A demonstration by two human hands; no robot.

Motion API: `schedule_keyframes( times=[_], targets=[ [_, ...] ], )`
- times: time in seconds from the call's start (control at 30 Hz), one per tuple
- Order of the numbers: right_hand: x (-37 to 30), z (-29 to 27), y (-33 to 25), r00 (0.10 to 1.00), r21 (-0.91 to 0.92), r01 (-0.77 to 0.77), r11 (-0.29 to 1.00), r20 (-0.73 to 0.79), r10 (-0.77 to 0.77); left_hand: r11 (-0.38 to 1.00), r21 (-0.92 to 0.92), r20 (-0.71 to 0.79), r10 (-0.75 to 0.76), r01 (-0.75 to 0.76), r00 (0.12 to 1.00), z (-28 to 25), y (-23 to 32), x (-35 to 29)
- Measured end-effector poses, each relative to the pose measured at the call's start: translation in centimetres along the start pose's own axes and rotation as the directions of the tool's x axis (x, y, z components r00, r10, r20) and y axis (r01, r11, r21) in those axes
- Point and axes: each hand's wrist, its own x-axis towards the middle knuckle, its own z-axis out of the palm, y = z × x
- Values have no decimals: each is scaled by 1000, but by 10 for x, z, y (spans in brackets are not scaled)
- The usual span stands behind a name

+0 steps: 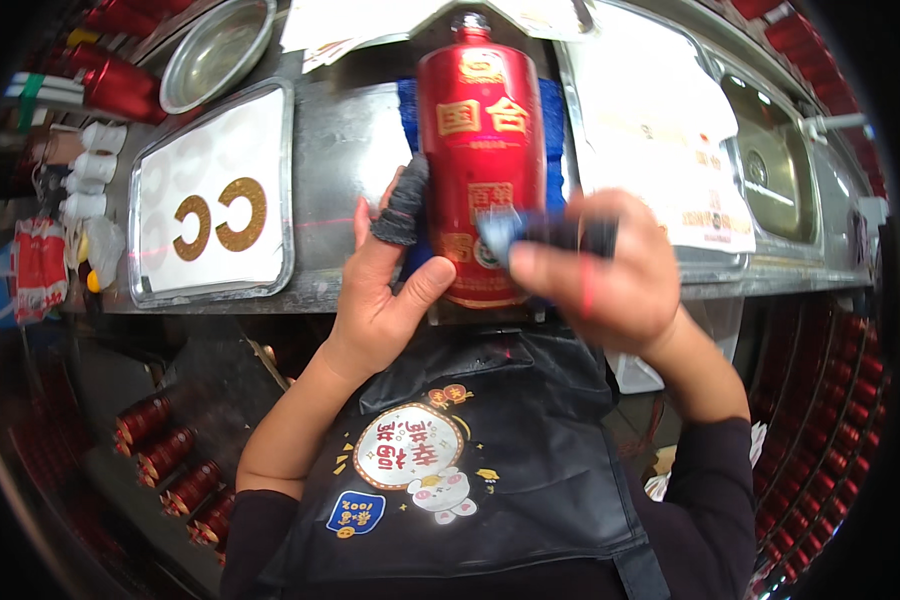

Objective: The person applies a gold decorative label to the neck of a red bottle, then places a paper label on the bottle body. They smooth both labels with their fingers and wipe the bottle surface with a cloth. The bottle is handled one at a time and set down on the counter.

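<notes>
A red bottle (480,170) with gold lettering and a dark cap lies on a blue cloth (556,135), its neck pointing away from me. My left hand (390,265) grips the bottle's left side, thumb at its lower end and dark wrapping round a finger. Over the bottle's lower right, my right hand (610,270) is closed on a small blue-grey piece (498,235) pressed against the label area. Motion blurs that piece, so its kind does not show. Dark wrapping covers a finger of this hand too, and a red band sits on another.
To the left, a tray (285,190) holds a white sheet with two gold curved stickers. Behind it stands a metal bowl (217,55). White label sheets (660,120) lie at right, beside a sink (770,165). Red bottles (830,430) fill racks below.
</notes>
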Motion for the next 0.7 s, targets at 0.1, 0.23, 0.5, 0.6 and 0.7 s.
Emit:
schedule_keyframes(
  times=[0.1, 0.23, 0.5, 0.6, 0.7],
  targets=[
    [-4, 1, -27, 999, 209, 21, 978, 29, -28, 999, 37, -63, 13, -11, 998, -3, -1, -1],
    [29, 11, -6, 948, 233, -313, 921, 25, 316, 994, 33, 56, 100, -102, 993, -10, 4, 5],
    [33, 21, 25, 967, -158, 196, 968, -131, -218, 866, 444, 134, 192, -232, 972, -7, 26, 9],
    [-21, 14, -35, 995, 202, -76, 977, -47, 87, 790, 582, 74, 184, -192, 980, 9, 20, 20],
    [-40, 28, -56, 647, 343, -682, 646, -127, 752, 732, 622, 127, 257, -278, 958, 14, 19, 25]
  ],
)
